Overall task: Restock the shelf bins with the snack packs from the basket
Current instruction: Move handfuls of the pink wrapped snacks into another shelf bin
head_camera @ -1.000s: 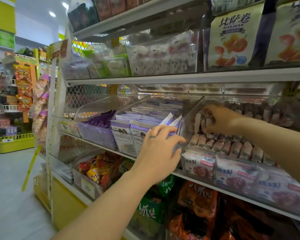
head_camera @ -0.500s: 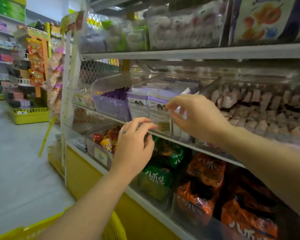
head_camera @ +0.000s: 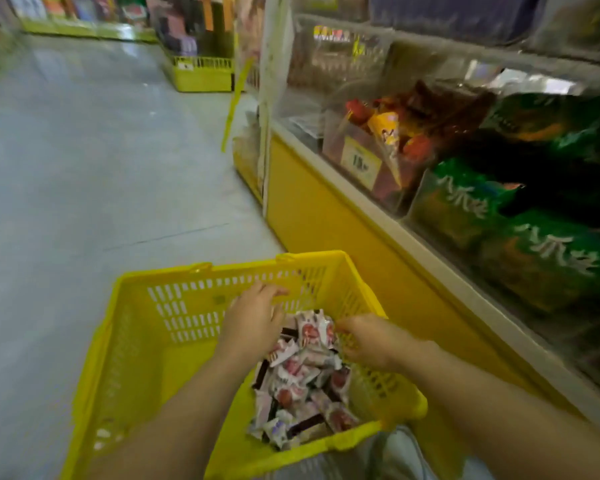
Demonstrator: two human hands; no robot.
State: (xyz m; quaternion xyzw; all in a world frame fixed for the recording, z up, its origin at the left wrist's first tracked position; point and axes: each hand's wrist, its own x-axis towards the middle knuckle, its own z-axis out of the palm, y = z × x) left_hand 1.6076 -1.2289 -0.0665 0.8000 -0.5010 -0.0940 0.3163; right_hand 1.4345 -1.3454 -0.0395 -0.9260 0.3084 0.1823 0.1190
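Right of our 2 hands stand shelf bins (head_camera: 417, 199) holding green bags (head_camera: 548, 258). In the basket (head_camera: 201, 271), snack packs (head_camera: 302, 372) lie between and below them. Our left hand (head_camera: 253, 322) hovers over them with its fingers loosely extended. Our right hand (head_camera: 369, 337) is at the pile's edge, too blurred to tell its grip.

Pale grey glossy floor (head_camera: 84, 150) filling 9 to 11 o'clock. At 12 o'clock, well apart down the aisle, a yellow wire-railed display stand (head_camera: 201, 76), blurred. Thin yellow strip (head_camera: 234, 102) hanging aslant just beside a white upright shelving post (head_camera: 269, 98) near 12 o'clock. Plain yellow base panel (head_camera: 326, 216) running from centre toward 4 o'clock. At 2 o'clock, red and orange wrapped sweets (head_camera: 388, 129) above a yellow paper price label (head_camera: 361, 162), digits blurred. At 3 o'clock, green crinkly bags with white characters (head_camera: 548, 258), stacked close together.
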